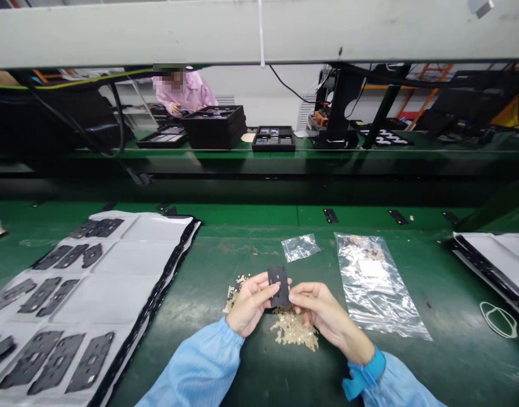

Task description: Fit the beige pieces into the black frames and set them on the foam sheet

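The plate [276,277] is black, the small pieces [296,333] tan.

Bench [225,367]: moderately bright, diffuse light, source out of frame; soft sheen on green surface.
Clear bag [386,308]: sharp white glints along creases.
Tan pieces [296,332]: small bright highlights; individual outlines partly unresolved.
Black plate [281,298]: dark, low contrast.
Recess behind bench [251,189]: deep shadow, detail lost.
Person in pink [197,90]: well lit, soft; head region pixelated.
Frame edges: wide-angle stretch, softer detail.
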Tool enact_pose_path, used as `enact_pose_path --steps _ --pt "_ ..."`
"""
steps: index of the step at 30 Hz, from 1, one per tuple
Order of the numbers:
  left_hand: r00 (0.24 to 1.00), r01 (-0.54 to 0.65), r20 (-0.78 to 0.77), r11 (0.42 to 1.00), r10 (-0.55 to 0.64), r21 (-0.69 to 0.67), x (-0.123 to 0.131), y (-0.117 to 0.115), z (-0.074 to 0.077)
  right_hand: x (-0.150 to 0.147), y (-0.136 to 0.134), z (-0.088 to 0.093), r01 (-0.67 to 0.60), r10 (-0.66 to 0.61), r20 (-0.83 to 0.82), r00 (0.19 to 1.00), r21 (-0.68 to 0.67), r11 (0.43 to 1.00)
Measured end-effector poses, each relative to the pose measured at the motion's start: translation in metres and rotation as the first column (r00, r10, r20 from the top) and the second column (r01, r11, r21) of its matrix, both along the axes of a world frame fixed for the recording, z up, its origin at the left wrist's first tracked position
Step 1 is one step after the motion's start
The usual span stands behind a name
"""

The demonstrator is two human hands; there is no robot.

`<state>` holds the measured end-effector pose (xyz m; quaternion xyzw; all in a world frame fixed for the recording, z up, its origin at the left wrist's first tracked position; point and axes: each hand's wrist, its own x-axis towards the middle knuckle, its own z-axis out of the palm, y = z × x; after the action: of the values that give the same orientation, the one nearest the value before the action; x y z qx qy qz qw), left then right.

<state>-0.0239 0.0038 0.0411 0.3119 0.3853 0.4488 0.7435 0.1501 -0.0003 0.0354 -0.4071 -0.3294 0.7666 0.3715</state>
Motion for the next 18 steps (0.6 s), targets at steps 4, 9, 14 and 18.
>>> enact_pose_path --steps 4,9,14,18 --pt "0.996 -0.026 0.086 0.999 0.028 -0.023 0.005 -0.001 -0.001 -0.002 -0.002 -0.004 -0.027 0.010 -0.182 0.983 -0.093 0.995" --pt "0.972 -0.200 0.128 0.980 0.199 -0.007 0.011 -0.003 -0.003 -0.015 -0.006 0.000 0.090 -0.079 -0.285 0.955 0.027 0.996" --pt "0.962 -0.227 0.158 0.974 0.221 0.025 0.014 -0.008 -0.003 -0.024 -0.009 0.000 0.226 -0.210 -0.092 0.973 0.210 0.951" --pt "0.973 -0.182 -0.078 0.928 0.217 0.324 0.009 -0.010 0.003 -0.019 -0.007 -0.001 0.271 -0.311 0.072 0.948 0.333 0.903"
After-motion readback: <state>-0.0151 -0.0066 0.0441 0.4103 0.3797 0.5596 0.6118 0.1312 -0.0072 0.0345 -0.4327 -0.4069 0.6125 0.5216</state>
